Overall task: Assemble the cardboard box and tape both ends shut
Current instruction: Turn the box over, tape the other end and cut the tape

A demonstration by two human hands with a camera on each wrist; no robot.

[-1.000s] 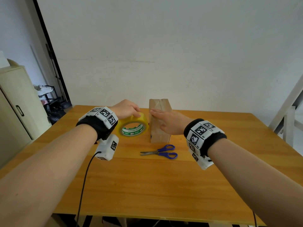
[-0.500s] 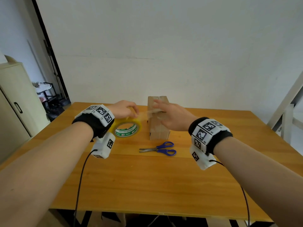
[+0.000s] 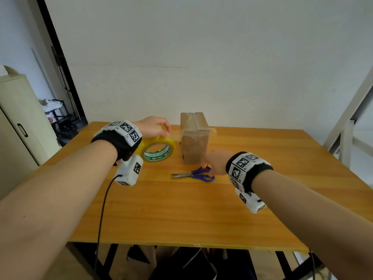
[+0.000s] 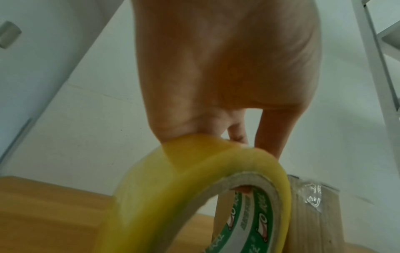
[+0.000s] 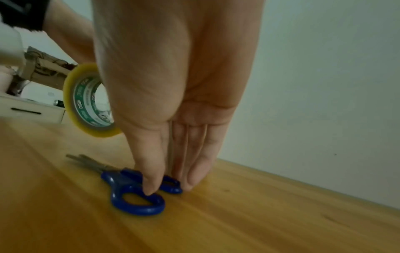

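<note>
While the left hand (image 3: pixel 152 127) curls its fingers over the top of the round yellow roll of tape (image 3: pixel 158 150), the roll stands on its edge on the wooden worktop (image 3: pixel 181 209), toward the far left corner. In the left wrist view a fingertip pokes inside the ring of the roll, so this hand grips the roll. The roll has a green and white label inside its ring. A thin clear strip of tape runs from the top of the roll across to the brown cardboard box (image 3: pixel 194 138).

The box stands upright just beside the roll, near the middle of the far edge of the worktop. Its top flaps are folded shut, and clear tape lies across the top and hangs a little way over each side.

Closer to the near edge than the box lie the scissors with blue handles (image 3: pixel 194 174), flat on the worktop, with their grey blades pointing to the left.

The right hand (image 3: pixel 216 163) is down at the blue handles. Its fingers (image 5: pixel 194 164) are straight and close together, pointing down at the worktop. The thumb tip touches one handle ring, and the fingertips sit by the other ring. This hand is open and not yet wrapped around the scissors.
</note>
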